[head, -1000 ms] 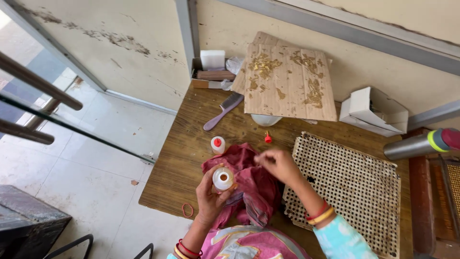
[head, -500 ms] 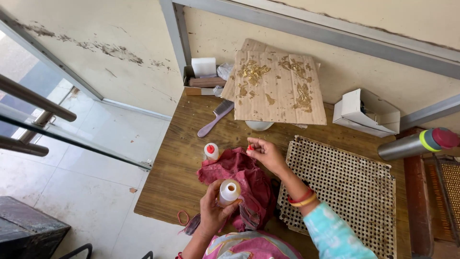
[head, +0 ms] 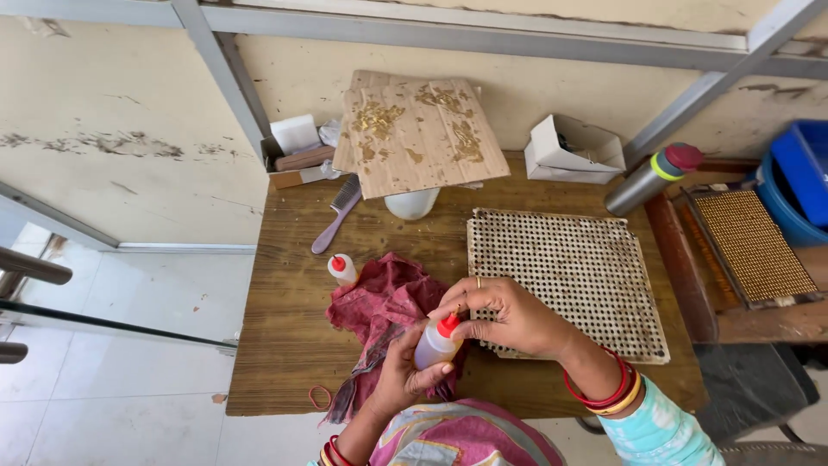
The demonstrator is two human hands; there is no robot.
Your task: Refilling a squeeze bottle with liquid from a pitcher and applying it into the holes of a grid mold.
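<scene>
Head view: right hand point(head: 509, 315) fingers pinch the red cap point(head: 448, 325) of a small squeeze bottle point(head: 434, 345), while the left hand point(head: 401, 375) wraps its body to steady it. The bottle tilts, nozzle up and rightward, above the red cloth point(head: 379, 302) on the worktop point(head: 285, 345), beside the perforated mat point(head: 569, 267).

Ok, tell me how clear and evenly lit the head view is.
Head view: soft, even daylight, no harsh glare; the hands and small bottle are sharp, the wooden table shows only faint shadows, and straight frame bars bow slightly near the edges, wide-lens distortion.
</scene>
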